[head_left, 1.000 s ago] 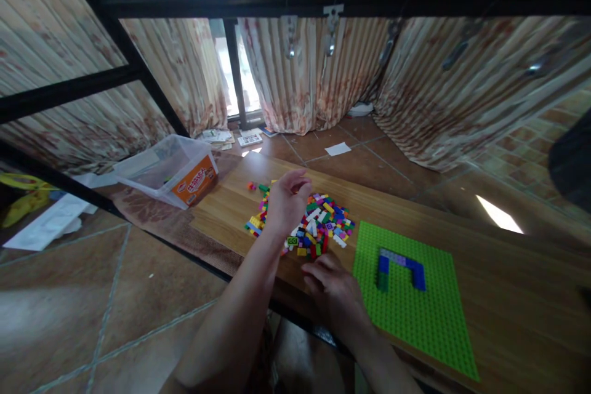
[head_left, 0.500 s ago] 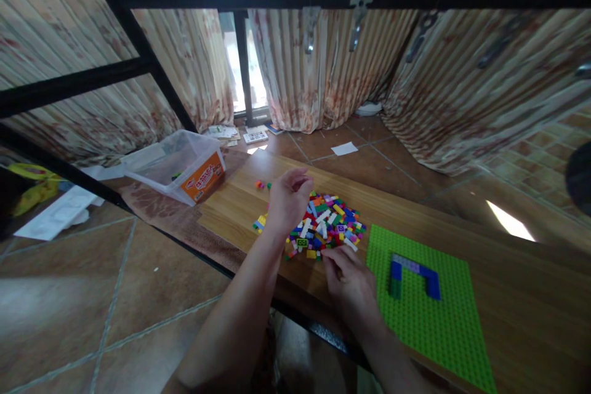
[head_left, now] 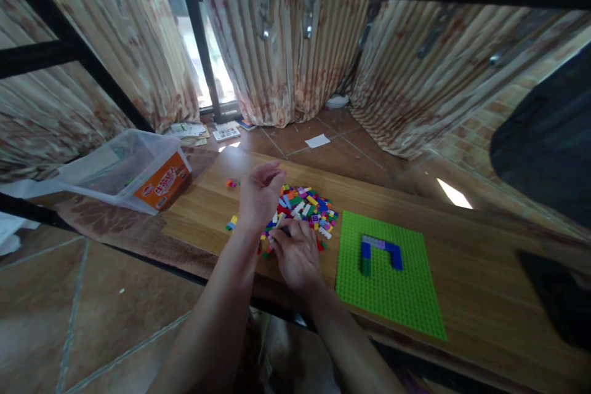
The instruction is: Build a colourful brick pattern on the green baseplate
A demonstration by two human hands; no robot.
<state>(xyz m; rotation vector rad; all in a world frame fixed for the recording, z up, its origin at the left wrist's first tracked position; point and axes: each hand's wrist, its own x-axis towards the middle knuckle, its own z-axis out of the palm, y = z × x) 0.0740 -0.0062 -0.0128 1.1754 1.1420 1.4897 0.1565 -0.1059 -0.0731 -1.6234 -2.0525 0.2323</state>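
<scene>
So, head cam: L hand [head_left: 262, 192] & R hand [head_left: 298, 252] at the brick pile [head_left: 305, 203], green board [head_left: 392, 308] to the right.
Pile's loose, mixed colours, on the wood table [head_left: 471, 271], partly hidden by both hands. L hand's raised over its left part, fingers loosely curled; can't tell if there's a brick in there. R hand's low at the near edge, thumb & fingers close tog. by a dark bit; grip unclear, can't tell if it's held. Board lies flat just beside the pile w/ a brick outline [head_left: 394, 255] on it: blue, green, grey & light purple, open side twd the person. Clear plastic bin [head_left: 124, 160] w/ orange label [head_left: 164, 181] at table's far left end.
</scene>
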